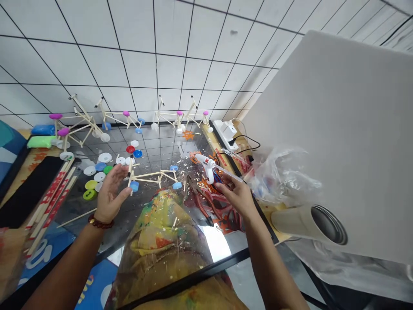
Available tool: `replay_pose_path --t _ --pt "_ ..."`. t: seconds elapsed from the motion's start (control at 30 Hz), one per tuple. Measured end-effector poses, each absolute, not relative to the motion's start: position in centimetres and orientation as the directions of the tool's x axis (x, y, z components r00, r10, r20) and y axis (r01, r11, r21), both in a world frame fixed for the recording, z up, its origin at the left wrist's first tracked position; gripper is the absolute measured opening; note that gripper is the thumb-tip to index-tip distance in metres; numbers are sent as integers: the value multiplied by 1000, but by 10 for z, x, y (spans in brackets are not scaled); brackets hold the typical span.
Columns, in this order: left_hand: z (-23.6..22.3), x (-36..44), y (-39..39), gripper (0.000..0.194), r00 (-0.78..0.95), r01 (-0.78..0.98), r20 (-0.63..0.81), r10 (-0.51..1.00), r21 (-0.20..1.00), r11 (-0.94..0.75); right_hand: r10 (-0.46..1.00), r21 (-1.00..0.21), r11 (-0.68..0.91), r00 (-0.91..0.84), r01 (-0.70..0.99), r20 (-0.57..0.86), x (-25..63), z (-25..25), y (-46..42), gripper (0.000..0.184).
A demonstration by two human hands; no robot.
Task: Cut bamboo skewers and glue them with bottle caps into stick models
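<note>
Beside a small tricycle-like model (151, 175) of pale wooden sticks, with blue bottle caps as wheels, is my left hand (112, 193). Its fingers and thumb are apart at the model's upright stick; I cannot make out whether they touch it. My right hand (237, 196) has its fingers curled at the handle of a white hot glue gun (206, 163); the fingertips are partly hidden. A clear glue stick (229, 173) sticks out of the gun's back, above the hand. Below lie red-handled pliers (201, 200).
Similar models (82, 120) stand along the tiled wall. Loose bottle caps (100, 167) lie left, beyond packaged sticks (53, 193). At right are a power strip (226, 133), a plastic bag (284, 176), a cardboard tube (300, 221) and a large white board (348, 142). Wood scraps litter the dark table.
</note>
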State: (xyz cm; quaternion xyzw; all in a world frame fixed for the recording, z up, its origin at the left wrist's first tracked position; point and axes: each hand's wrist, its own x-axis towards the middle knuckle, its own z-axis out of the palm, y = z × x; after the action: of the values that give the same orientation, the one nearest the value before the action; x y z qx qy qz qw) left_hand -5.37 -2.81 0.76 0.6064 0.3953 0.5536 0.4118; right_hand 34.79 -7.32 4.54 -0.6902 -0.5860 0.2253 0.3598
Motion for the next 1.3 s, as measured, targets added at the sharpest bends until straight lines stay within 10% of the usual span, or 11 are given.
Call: replay_pose_path --t 0.87,1.3 --pt "13 -48 -33 68 51 65 330 943 941 -333 980 -806 -11 168 592 110 318 53 -19 47" --pt "18 -45 -26 68 34 -69 295 955 954 -292 976 -832 174 -207 526 73 276 103 -38 30"
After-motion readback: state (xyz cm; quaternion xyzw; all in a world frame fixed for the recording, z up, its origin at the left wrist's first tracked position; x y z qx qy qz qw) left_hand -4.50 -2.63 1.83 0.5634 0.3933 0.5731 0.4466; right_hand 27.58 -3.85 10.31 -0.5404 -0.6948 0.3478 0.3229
